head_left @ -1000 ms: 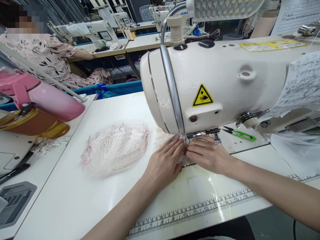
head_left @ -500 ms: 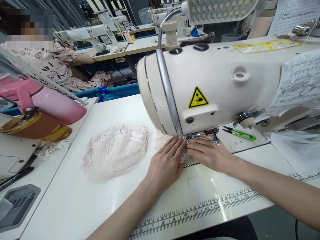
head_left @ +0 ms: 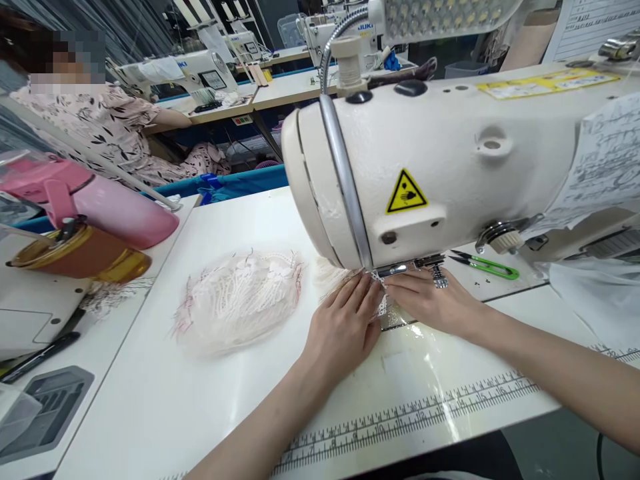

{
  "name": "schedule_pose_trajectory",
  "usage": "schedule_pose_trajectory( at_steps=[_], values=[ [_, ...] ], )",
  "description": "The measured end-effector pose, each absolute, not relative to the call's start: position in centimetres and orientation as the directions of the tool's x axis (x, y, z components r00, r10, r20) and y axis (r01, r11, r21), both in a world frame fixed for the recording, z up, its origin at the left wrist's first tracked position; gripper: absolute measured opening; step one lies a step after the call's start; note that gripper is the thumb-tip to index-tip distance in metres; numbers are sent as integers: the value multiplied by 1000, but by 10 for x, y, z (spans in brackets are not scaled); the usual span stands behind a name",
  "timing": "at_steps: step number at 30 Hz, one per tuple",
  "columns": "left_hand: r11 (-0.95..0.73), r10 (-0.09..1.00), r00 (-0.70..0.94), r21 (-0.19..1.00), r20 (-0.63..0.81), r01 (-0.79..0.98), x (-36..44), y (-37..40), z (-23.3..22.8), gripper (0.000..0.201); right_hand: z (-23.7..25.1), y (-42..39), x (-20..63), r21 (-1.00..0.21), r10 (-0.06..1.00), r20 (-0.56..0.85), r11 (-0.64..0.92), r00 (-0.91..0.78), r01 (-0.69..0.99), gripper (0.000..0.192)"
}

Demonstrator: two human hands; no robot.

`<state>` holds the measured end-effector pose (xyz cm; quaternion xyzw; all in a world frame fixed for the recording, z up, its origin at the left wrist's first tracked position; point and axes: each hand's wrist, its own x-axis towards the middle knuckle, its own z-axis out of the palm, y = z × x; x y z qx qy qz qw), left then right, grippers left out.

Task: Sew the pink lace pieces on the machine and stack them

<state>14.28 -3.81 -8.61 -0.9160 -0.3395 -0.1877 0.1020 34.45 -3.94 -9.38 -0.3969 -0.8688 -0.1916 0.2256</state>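
A cream sewing machine fills the upper right. Under its presser foot lies a narrow strip of white lace. My left hand lies flat on the table, fingers pressing the lace just left of the foot. My right hand presses the lace from the right side, fingertips close to the foot. Both hands meet at the lace, fingers extended and together. To the left lies a heap of white and pink lace pieces.
Green thread snips lie behind the needle area. A pink bottle and an amber container rest at the left. A printed ruler runs along the table's front edge. Another person sits at a far machine.
Both hands have stayed on the lace at the presser foot, shifting only slightly. The view has drifted a little to the left, so everything appears somewhat further right.
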Motion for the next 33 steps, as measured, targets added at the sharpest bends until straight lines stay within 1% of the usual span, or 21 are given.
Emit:
schedule_pose_trajectory(
  at_steps=[5,10,12,15,17,19,23,25,28,31,33],
  values=[
    [-741,613,686,-17,392,672,144,-38,-87,40,-87,-38,346,124,635,493,625,-595,771,20],
    [-739,612,684,-20,397,673,144,-38,-88,40,-82,-37,348,136,637,463,636,-616,760,31],
    [-768,576,706,-25,412,640,143,-38,-89,38,-84,-37,349,134,635,470,635,-613,761,32],
    [-824,503,763,-43,406,565,139,-36,-90,37,-88,-36,348,147,631,491,619,-600,772,25],
    [-842,473,787,-62,396,537,136,-34,-89,37,-89,-37,347,168,613,513,615,-601,770,23],
    [-846,461,799,-83,386,527,133,-32,-87,36,-88,-37,346,201,590,523,616,-615,762,27],
    [-843,474,810,-87,346,531,127,-29,-81,36,-86,-39,343,243,585,506,609,-634,755,33],
    [-849,473,814,-70,337,523,124,-27,-80,38,-87,-38,341,238,570,495,637,-655,734,30],
    [-865,450,824,-61,345,498,120,-22,-78,39,-89,-38,335,247,511,520,678,-685,693,24],
    [-864,433,827,-95,359,494,120,-19,-78,38,-93,-37,330,269,448,570,691,-689,671,20],
    [-854,439,823,-117,361,507,121,-19,-79,36,-94,-36,328,269,425,586,701,-690,660,20]
  ],
)
